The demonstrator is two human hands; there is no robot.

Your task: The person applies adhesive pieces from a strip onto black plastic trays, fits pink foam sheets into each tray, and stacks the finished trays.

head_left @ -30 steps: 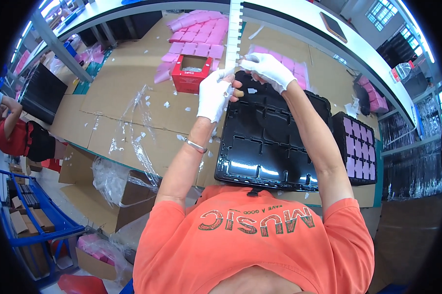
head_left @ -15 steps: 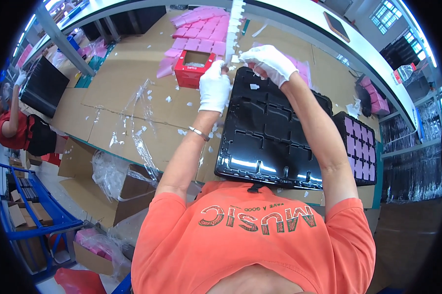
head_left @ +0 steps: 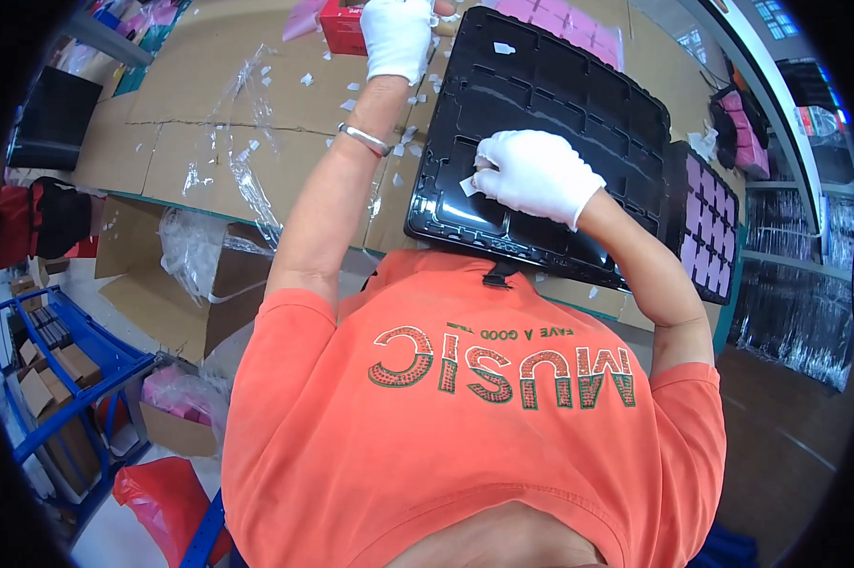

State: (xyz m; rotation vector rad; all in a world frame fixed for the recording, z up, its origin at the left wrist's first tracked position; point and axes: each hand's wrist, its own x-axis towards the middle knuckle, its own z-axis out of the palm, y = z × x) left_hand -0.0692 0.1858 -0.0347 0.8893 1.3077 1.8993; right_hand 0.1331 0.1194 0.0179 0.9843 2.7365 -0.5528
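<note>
My right hand (head_left: 539,175), in a white glove, is closed in a pinch on a small white tab (head_left: 469,186) above the near left part of a black plastic tray (head_left: 560,104). The tray is divided into shallow compartments. Another white tab (head_left: 504,47) lies in its far left compartment. My left hand (head_left: 398,40), also gloved, is at the top edge beyond the tray's left side, beside a red box (head_left: 343,28). Its fingers look curled, but the picture's edge cuts them off and what they hold is out of sight.
Small white scraps (head_left: 306,79) and clear plastic film (head_left: 247,180) lie on the cardboard-covered table (head_left: 186,104). A second black tray with pink pieces (head_left: 706,222) stands at right; pink foam sheets (head_left: 578,28) lie behind. An open carton (head_left: 152,251) and blue cart (head_left: 77,379) are at left.
My right hand has moved from the notched white strip down toward me over the tray, with a white tab in its fingers. The view has tipped downward, and the strip has left the picture.
</note>
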